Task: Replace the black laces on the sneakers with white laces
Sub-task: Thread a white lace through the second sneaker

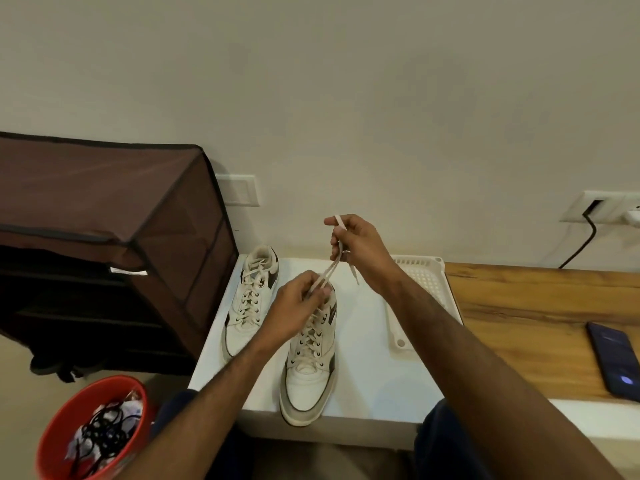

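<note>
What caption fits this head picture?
Both hands tie the white lace on the near sneaker.

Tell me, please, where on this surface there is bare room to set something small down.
Bare white top lies between the near sneaker and the white tray. The wooden counter is bare between the tray and the phone. It is crowded around both sneakers, where the left hand and right hand hold the lace.

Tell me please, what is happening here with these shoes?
A person is tying the white lace on the nearer sneaker. The left hand pinches it just above the shoe, and the right hand holds it higher up. The other sneaker already has white laces. Both stand on a white table. Black laces lie in a red bucket on the floor.
</note>
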Demonstrator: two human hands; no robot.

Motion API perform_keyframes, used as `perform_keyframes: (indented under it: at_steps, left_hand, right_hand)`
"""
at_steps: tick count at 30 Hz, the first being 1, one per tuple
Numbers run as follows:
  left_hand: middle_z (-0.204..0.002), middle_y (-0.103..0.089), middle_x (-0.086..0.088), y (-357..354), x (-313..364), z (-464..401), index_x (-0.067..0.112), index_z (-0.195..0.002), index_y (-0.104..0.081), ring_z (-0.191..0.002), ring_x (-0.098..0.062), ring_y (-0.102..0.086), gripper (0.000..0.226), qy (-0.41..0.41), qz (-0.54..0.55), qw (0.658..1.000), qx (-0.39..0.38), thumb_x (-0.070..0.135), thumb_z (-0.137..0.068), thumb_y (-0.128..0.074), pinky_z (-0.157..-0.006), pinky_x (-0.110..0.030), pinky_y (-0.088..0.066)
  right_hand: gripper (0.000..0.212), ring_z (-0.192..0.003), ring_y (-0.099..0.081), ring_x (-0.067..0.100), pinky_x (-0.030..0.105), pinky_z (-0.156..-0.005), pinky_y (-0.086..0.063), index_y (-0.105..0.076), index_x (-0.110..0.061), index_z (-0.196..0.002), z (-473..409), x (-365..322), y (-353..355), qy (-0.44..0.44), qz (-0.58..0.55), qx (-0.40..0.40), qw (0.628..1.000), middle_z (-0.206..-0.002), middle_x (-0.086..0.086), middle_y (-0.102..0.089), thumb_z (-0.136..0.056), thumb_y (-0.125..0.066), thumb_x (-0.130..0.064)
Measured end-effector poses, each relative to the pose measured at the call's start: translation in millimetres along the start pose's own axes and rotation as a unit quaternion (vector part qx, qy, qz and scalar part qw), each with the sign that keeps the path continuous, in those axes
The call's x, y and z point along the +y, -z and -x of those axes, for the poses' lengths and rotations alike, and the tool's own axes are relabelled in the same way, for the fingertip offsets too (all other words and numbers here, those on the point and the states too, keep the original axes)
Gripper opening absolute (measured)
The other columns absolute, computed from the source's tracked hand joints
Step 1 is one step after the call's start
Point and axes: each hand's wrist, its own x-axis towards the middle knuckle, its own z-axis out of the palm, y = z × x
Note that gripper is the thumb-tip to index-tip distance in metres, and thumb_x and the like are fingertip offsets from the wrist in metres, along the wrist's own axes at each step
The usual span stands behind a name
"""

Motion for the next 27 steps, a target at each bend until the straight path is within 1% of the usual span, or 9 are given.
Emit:
perform_keyframes:
  at_steps: [3, 7, 10, 14, 16, 19, 21, 24, 27]
  left_hand:
    - [-0.081, -0.070, 0.002, 7.4, 3.8, -2.2, 0.014, -0.092, -0.065, -0.076, -0.014, -0.067, 0.008, -0.062, -0.052, 0.994, 0.067, 0.017, -0.099, -0.064, -0.068, -0.022, -0.050]
    - [-0.097, -0.063, 0.006, 21.0, 5.7, -15.6, 0.016, -0.091, -0.069, -0.088, -0.007, -0.061, 0.006, -0.159, -0.148, 0.967, 0.131, 0.020, -0.094, -0.072, -0.074, -0.010, -0.041]
    - [-0.105, -0.059, 0.005, 27.7, -0.6, -26.9, 0.011, -0.093, -0.070, -0.086, -0.002, -0.059, 0.007, -0.147, -0.145, 0.967, 0.147, 0.017, -0.092, -0.074, -0.075, -0.010, -0.041]
    - [-0.100, -0.067, 0.010, 33.2, -14.2, -42.4, 0.012, -0.094, -0.070, -0.085, 0.002, -0.061, 0.005, -0.089, -0.087, 0.979, 0.164, 0.017, -0.096, -0.069, -0.076, -0.008, -0.043]
    - [-0.092, -0.070, 0.007, 31.7, -21.5, -50.8, 0.012, -0.096, -0.071, -0.079, -0.002, -0.064, 0.009, -0.042, -0.063, 0.985, 0.153, 0.021, -0.097, -0.068, -0.073, -0.011, -0.046]
    - [-0.083, -0.070, 0.004, 28.7, -35.3, -63.9, 0.011, -0.096, -0.072, -0.066, -0.006, -0.065, 0.012, 0.007, -0.057, 0.986, 0.157, 0.022, -0.095, -0.071, -0.067, -0.018, -0.050]
    - [-0.078, -0.067, 0.004, 28.1, -47.1, -73.9, 0.013, -0.094, -0.073, -0.060, -0.007, -0.061, 0.012, 0.033, -0.069, 0.985, 0.154, 0.024, -0.093, -0.073, -0.065, -0.024, -0.049]
    - [-0.071, -0.062, 0.004, 26.3, -57.3, -85.7, 0.017, -0.091, -0.071, -0.061, -0.012, -0.057, 0.010, 0.047, -0.091, 0.983, 0.153, 0.026, -0.092, -0.075, -0.064, -0.028, -0.048]
    - [-0.070, -0.061, -0.002, 20.8, -58.2, -95.7, 0.009, -0.097, -0.071, -0.054, -0.011, -0.055, 0.013, 0.085, -0.083, 0.984, 0.130, 0.021, -0.093, -0.074, -0.052, -0.020, -0.046]
  right_hand:
    - [0.025, -0.074, -0.063, 0.017, 0.025, -0.068, -0.057, -0.065, -0.005, -0.119, -14.9, 19.4, -0.1, -0.027, 0.108, -0.015, 0.994, -0.088, 0.007, -0.066, -0.102, -0.046, -0.002]
    - [0.023, -0.082, -0.065, 0.017, 0.028, -0.075, -0.054, -0.072, 0.000, -0.107, -21.6, 36.8, -5.3, -0.040, 0.234, -0.104, 0.966, -0.095, 0.013, -0.071, -0.098, -0.051, -0.001]
    - [0.024, -0.087, -0.069, 0.020, 0.033, -0.084, -0.054, -0.076, 0.002, -0.098, -25.5, 45.1, -9.5, -0.061, 0.316, -0.210, 0.923, -0.095, 0.010, -0.075, -0.087, -0.054, 0.002]
    - [0.023, -0.084, -0.070, 0.030, 0.038, -0.085, -0.056, -0.079, -0.008, -0.086, -24.3, 50.9, -8.1, -0.071, 0.344, -0.292, 0.890, -0.089, 0.012, -0.076, -0.087, -0.059, -0.020]
    - [0.028, -0.082, -0.068, 0.030, 0.030, -0.083, -0.054, -0.076, -0.008, -0.080, -23.4, 52.5, -1.7, -0.079, 0.305, -0.283, 0.906, -0.087, 0.010, -0.075, -0.099, -0.059, -0.021]
    - [0.041, -0.094, -0.071, 0.039, 0.044, -0.094, -0.055, -0.072, 0.003, -0.094, -22.2, 63.9, 7.5, -0.121, 0.214, -0.275, 0.929, -0.098, 0.020, -0.075, -0.107, -0.050, -0.029]
    - [0.039, -0.085, -0.071, 0.036, 0.044, -0.085, -0.056, -0.067, 0.003, -0.095, -22.6, 75.3, 8.8, -0.145, 0.173, -0.241, 0.944, -0.090, 0.021, -0.074, -0.108, -0.048, -0.029]
    - [0.030, -0.074, -0.068, 0.028, 0.034, -0.070, -0.057, -0.065, -0.003, -0.092, -25.9, 85.4, 5.9, -0.141, 0.207, -0.182, 0.951, -0.080, 0.012, -0.068, -0.106, -0.050, -0.024]
    - [0.013, -0.063, -0.060, 0.017, 0.028, -0.061, -0.050, -0.062, -0.008, -0.091, -36.5, 93.2, -2.4, -0.143, 0.334, -0.173, 0.916, -0.077, 0.005, -0.062, -0.099, -0.057, -0.017]
